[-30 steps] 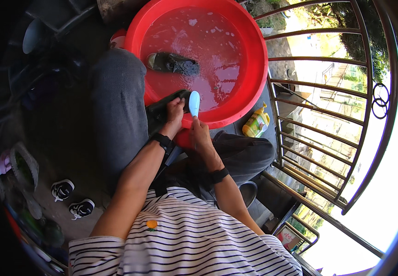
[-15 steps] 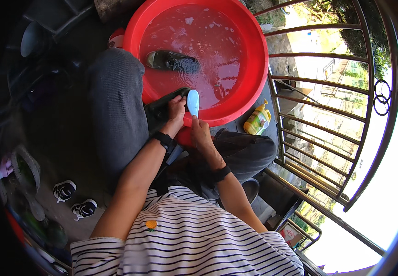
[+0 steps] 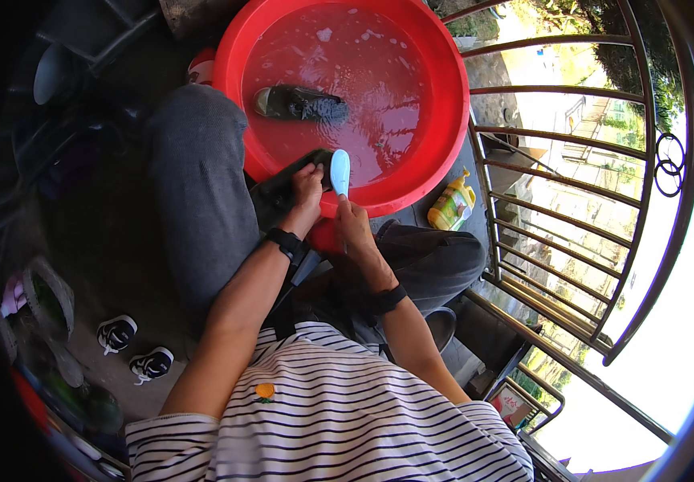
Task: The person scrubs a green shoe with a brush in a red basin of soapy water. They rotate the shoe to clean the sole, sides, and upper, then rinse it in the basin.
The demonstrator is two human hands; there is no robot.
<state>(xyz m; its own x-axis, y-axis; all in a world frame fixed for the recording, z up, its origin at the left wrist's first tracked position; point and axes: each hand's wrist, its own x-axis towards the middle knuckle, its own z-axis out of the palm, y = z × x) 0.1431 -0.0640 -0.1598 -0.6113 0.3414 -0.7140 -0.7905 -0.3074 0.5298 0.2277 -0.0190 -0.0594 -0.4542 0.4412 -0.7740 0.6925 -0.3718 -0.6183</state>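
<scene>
At the near rim of a red basin point(image 3: 448, 104), my left hand point(image 3: 307, 194) is closed round a dark shoe point(image 3: 274, 193), tilted on the basin's edge; my wrist and fingers hide part of it. My right hand point(image 3: 352, 227) grips the handle of a light blue brush point(image 3: 340, 169). The brush's head lies against or just beside the right end of that shoe; its bristles are turned out of sight. A second dark shoe point(image 3: 295, 104) with a paler toe lies partly under the cloudy, soapy water.
A yellow bottle point(image 3: 452, 206) stands on the floor right of the basin, by a metal railing point(image 3: 567, 143). Two small dark shoes with white soles point(image 3: 152, 365) sit on the floor at lower left. My left knee point(image 3: 202, 136) is beside the basin.
The brush has shifted slightly up and to the right along the shoe's end. Both hands keep their hold, and the shoe in the water stays where it was.
</scene>
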